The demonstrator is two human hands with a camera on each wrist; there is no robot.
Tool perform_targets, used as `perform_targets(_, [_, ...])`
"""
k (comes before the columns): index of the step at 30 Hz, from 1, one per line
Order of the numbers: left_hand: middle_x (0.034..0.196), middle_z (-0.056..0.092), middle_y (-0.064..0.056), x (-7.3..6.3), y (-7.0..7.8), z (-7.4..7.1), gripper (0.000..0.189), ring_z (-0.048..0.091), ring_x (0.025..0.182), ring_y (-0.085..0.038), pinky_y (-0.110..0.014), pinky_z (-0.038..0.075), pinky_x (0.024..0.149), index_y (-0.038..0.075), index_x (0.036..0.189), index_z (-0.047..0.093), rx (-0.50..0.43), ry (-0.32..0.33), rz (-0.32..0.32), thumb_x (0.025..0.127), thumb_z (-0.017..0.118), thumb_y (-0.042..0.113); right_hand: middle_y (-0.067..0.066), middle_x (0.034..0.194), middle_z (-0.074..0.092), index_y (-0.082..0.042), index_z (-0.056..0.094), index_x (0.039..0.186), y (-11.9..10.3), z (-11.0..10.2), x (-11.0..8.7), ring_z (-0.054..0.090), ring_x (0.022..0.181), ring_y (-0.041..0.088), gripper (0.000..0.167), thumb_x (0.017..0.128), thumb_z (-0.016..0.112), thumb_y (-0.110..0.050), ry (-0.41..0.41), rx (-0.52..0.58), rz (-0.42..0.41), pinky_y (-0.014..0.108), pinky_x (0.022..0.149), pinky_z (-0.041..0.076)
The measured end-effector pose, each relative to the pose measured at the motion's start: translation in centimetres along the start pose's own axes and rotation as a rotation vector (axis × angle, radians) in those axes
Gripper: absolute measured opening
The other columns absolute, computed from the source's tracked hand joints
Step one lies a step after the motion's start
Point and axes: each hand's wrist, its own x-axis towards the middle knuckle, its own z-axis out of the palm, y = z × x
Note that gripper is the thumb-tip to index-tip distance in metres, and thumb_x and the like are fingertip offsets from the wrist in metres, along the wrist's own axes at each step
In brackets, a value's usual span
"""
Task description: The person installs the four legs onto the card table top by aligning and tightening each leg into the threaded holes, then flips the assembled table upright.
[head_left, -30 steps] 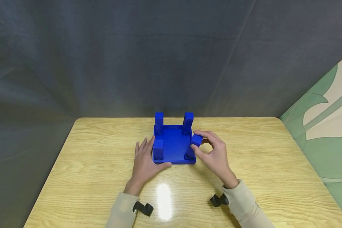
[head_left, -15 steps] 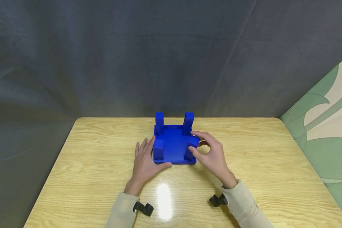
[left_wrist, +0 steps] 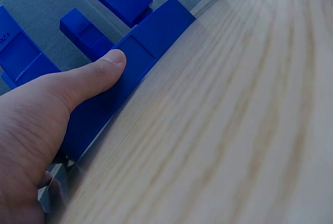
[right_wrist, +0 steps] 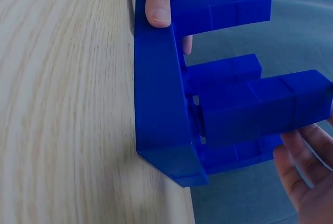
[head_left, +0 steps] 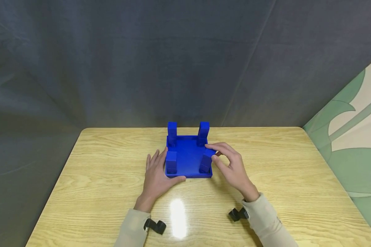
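A blue square tray-like base [head_left: 189, 157] with a raised rim lies on the table, a blue square post rising at each corner. My left hand [head_left: 156, 178] rests against its near left corner, thumb along the front rim and straight fingers along the left side. The thumb [left_wrist: 112, 60] presses the rim in the left wrist view. My right hand [head_left: 233, 168] pinches the top of the near right post [head_left: 206, 163] with thumb and fingertips. That post stands slightly tilted and turned, and a gap shows at its foot in the right wrist view.
The near left post [head_left: 171, 163], far left post [head_left: 172, 133] and far right post [head_left: 203, 133] stand upright. Wood-grain table [head_left: 111, 164] surrounds the base. A dark curtain [head_left: 185, 61] hangs behind its back edge.
The right hand has turned the near right post's top and lowered slightly. Its thumb has shifted right from the post's near left face to its right side. The left hand keeps its place.
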Motion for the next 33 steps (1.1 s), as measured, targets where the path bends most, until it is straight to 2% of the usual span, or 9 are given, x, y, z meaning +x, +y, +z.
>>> perform_targets(5, [0.175, 0.042, -0.019, 0.01, 0.03, -0.01, 0.133, 0.024, 0.169, -0.04, -0.057, -0.002, 0.14, 0.01, 0.176, 0.031, 0.006, -0.004, -0.005, 0.074, 0.095, 0.067, 0.01, 0.125, 0.078, -0.007, 0.078, 0.13, 0.21, 0.23, 0.1, 0.07, 0.11, 0.015, 0.037, 0.097, 0.077, 0.008, 0.039, 0.009, 0.018, 0.028, 0.09, 0.061])
perform_targets(12, [0.174, 0.043, -0.019, 0.04, 0.0, -0.01, 0.133, 0.024, 0.169, -0.04, -0.057, -0.002, 0.14, 0.01, 0.176, 0.031, -0.008, 0.003, 0.008, 0.073, 0.095, 0.066, 0.009, 0.116, 0.078, -0.002, 0.073, 0.114, 0.27, 0.78, -0.03, 0.07, 0.105, 0.011, 0.031, 0.089, 0.088, 0.005, 0.12, -0.001, 0.094, 0.031, 0.086, 0.062])
perform_targets(16, [0.175, 0.043, -0.018, 0.03, -0.03, 0.01, 0.133, 0.025, 0.168, -0.04, -0.058, -0.002, 0.139, 0.009, 0.176, 0.032, -0.02, 0.009, 0.015, 0.073, 0.095, 0.065, 0.011, 0.118, 0.078, -0.001, 0.069, 0.115, 0.26, 0.94, -0.08, 0.069, 0.108, 0.01, 0.033, 0.089, 0.089, 0.004, 0.12, -0.003, 0.13, 0.032, 0.087, 0.062])
perform_targets(20, [0.175, 0.042, -0.017, 0.06, -0.03, 0.03, 0.133, 0.024, 0.169, -0.039, -0.057, -0.001, 0.14, 0.01, 0.176, 0.031, -0.013, 0.007, 0.009, 0.074, 0.095, 0.066, 0.014, 0.13, 0.075, 0.001, 0.066, 0.135, 0.45, 0.96, -0.23, 0.067, 0.121, 0.011, 0.041, 0.097, 0.079, 0.005, 0.057, 0.062, 0.121, 0.026, 0.099, 0.056])
perform_targets(24, [0.175, 0.042, -0.018, 0.05, -0.01, 0.01, 0.133, 0.024, 0.169, -0.039, -0.057, -0.002, 0.14, 0.01, 0.176, 0.031, -0.01, 0.006, 0.007, 0.074, 0.094, 0.066, 0.024, 0.147, 0.067, 0.004, 0.053, 0.157, 0.63, 0.96, -0.38, 0.06, 0.141, 0.017, 0.047, 0.11, 0.055, 0.006, -0.058, 0.265, 0.087, 0.025, 0.118, 0.046])
perform_targets(27, [0.175, 0.042, -0.018, 0.04, -0.01, -0.02, 0.133, 0.024, 0.169, -0.04, -0.057, -0.002, 0.14, 0.01, 0.176, 0.031, -0.013, 0.005, 0.008, 0.073, 0.095, 0.066, 0.025, 0.152, 0.064, 0.007, 0.047, 0.161, 0.64, 0.95, -0.46, 0.057, 0.147, 0.021, 0.048, 0.114, 0.041, 0.004, -0.119, 0.421, 0.082, 0.028, 0.125, 0.044])
perform_targets(30, [0.175, 0.042, -0.018, 0.02, 0.02, -0.04, 0.133, 0.024, 0.169, -0.04, -0.057, -0.002, 0.14, 0.01, 0.176, 0.031, -0.016, 0.004, 0.008, 0.074, 0.095, 0.065, 0.015, 0.152, 0.067, 0.01, 0.046, 0.161, 0.66, 0.91, -0.53, 0.06, 0.146, 0.02, 0.047, 0.115, 0.039, 0.003, -0.134, 0.498, 0.103, 0.03, 0.124, 0.047])
perform_targets(33, [0.175, 0.042, -0.019, -0.01, 0.03, -0.05, 0.133, 0.024, 0.169, -0.04, -0.057, -0.002, 0.14, 0.01, 0.176, 0.03, -0.015, 0.002, 0.007, 0.074, 0.095, 0.065, 0.01, 0.146, 0.071, 0.013, 0.047, 0.158, 0.69, 0.91, -0.57, 0.064, 0.141, 0.019, 0.044, 0.114, 0.045, 0.005, -0.113, 0.512, 0.116, 0.03, 0.121, 0.049])
